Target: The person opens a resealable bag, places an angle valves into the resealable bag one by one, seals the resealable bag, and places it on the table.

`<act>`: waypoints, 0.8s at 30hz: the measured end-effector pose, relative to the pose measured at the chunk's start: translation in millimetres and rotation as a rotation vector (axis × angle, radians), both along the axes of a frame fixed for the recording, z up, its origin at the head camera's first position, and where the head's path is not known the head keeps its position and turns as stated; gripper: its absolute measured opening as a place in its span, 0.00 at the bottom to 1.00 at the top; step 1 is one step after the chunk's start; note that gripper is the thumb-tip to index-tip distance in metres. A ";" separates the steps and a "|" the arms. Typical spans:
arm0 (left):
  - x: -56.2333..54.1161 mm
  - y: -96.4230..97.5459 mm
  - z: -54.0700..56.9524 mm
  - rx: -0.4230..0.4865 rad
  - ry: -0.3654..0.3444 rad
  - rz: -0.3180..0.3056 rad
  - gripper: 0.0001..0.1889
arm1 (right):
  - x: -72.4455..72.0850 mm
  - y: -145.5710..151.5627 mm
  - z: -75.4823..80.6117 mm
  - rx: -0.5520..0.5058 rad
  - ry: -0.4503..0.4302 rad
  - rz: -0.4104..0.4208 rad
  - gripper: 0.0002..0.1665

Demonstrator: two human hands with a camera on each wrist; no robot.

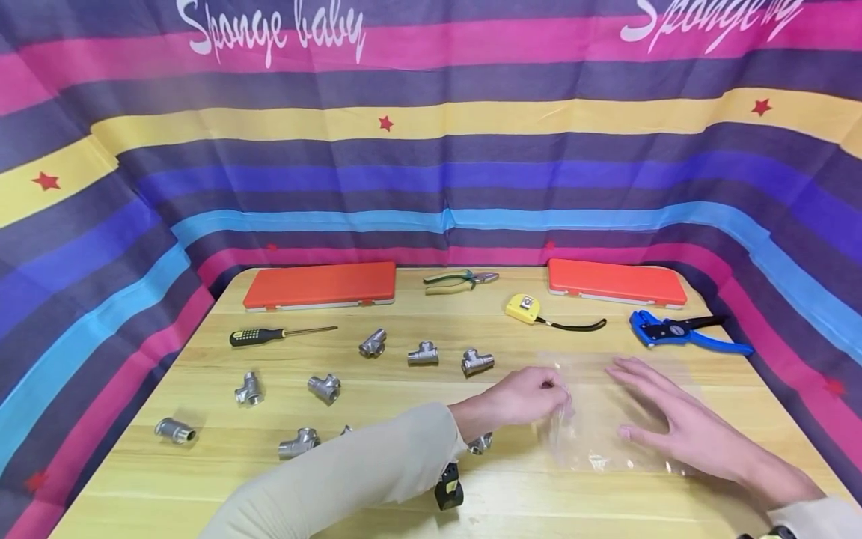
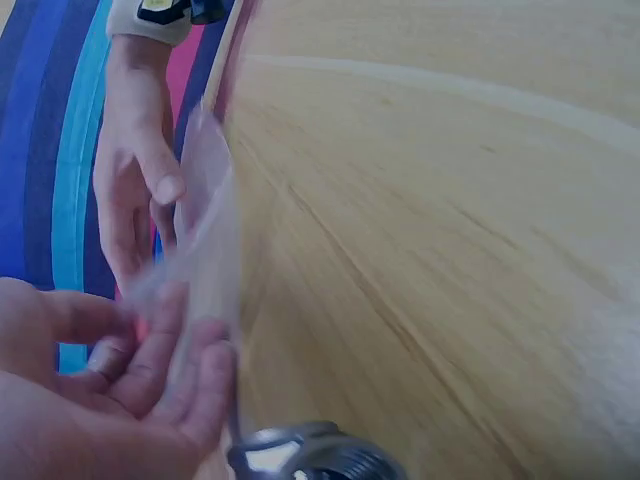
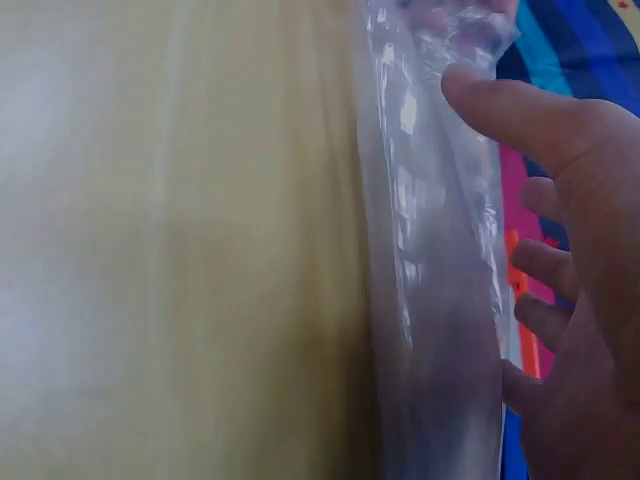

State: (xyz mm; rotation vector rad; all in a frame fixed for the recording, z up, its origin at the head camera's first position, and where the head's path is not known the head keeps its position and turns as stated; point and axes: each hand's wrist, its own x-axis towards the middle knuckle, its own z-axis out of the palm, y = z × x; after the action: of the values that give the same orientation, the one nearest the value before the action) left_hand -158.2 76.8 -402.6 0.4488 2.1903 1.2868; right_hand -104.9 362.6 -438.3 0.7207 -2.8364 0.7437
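Note:
A clear plastic bag [image 1: 599, 419] is at the right side of the table, lifted at its left edge. My left hand [image 1: 521, 397] pinches that edge between thumb and fingers; in the left wrist view the film runs up from the fingers [image 2: 150, 370]. Over the bag's right part, my right hand [image 1: 680, 419] is spread, its thumb apart from the straight fingers. The right wrist view has the bag [image 3: 430, 250] beside this hand [image 3: 590, 270]; whether they touch I cannot tell. A metal pipe fitting [image 1: 480, 444] lies partly hidden under my left wrist.
Several metal tee fittings [image 1: 423, 353] are scattered over the left and middle. A screwdriver [image 1: 269, 336], pliers [image 1: 465, 280], a yellow tape measure [image 1: 524, 307] and a blue wire stripper [image 1: 673, 329] lie farther back. Two red cases, left [image 1: 323, 284] and right [image 1: 616, 282], line the far edge.

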 end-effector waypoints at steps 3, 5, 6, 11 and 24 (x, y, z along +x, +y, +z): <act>-1.5 -3.7 1.4 0.086 -0.026 -0.027 0.08 | 4.3 1.6 -3.2 -0.004 -0.041 -0.010 0.55; -3.3 -7.1 3.4 0.145 -0.042 -0.071 0.08 | 6.6 1.6 -4.6 -0.008 -0.062 -0.015 0.57; -4.2 -8.4 4.9 0.173 -0.046 -0.097 0.08 | 7.4 1.5 -5.3 -0.012 -0.069 -0.019 0.58; -7.4 -13.0 11.9 0.225 -0.058 -0.223 0.09 | 8.7 0.1 -6.3 -0.035 -0.065 -0.034 0.58; -9.0 -18.6 11.9 0.186 0.049 -0.296 0.24 | -0.5 10.9 -7.0 -0.076 0.097 -0.094 0.35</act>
State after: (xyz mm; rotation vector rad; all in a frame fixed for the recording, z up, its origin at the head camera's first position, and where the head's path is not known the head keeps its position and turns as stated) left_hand -167.3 58.3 -390.7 0.8513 1.9586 1.3283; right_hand -105.4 373.5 -445.3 0.5915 -2.7175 0.7754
